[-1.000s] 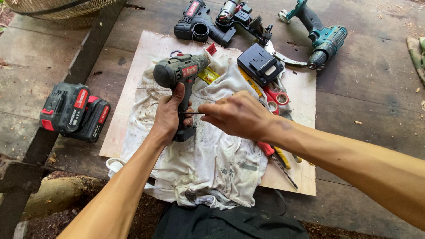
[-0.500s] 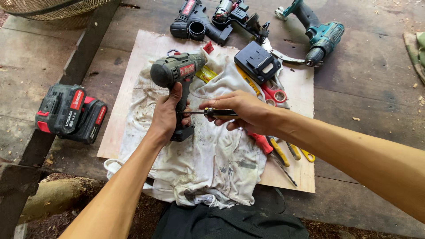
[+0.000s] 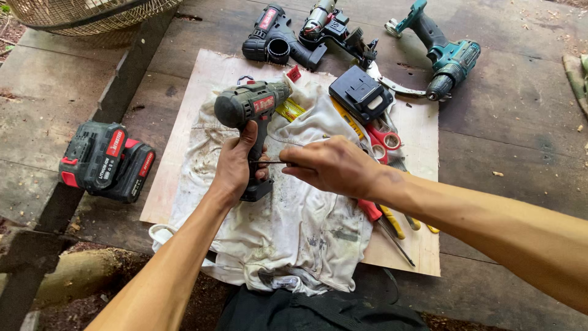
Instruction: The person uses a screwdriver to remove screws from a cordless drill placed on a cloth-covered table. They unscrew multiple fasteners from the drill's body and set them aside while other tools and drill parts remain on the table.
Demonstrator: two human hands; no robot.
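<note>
Grey-green cordless drill body with a red label (image 3: 251, 107) stands upright on a stained white cloth (image 3: 288, 227), which is spread over a pale plywood board (image 3: 184, 184) on dark wooden planks (image 3: 508, 122). Left hand (image 3: 236, 168) is wrapped closed around the drill's grip, thumb up along its side. Right hand (image 3: 334, 165) has its fingers pinched shut on a thin dark screwdriver shaft (image 3: 269, 162), the tip meeting the drill's handle just beside the left fingers. Behind the right hand lie a black rectangular battery pack (image 3: 361, 92), red-handled scissors (image 3: 383, 138) and a yellow-handled tool (image 3: 392, 220), partly hidden by the forearm. Off the board to the left sit two black-and-red battery packs (image 3: 104, 160), touching each other. At the far edge are a black drill housing, opened (image 3: 275, 40), a loose motor assembly (image 3: 334, 24) and a teal cordless drill (image 3: 447, 55). Woven basket (image 3: 86, 12) shows at the top left corner; its contents cannot be seen.
</note>
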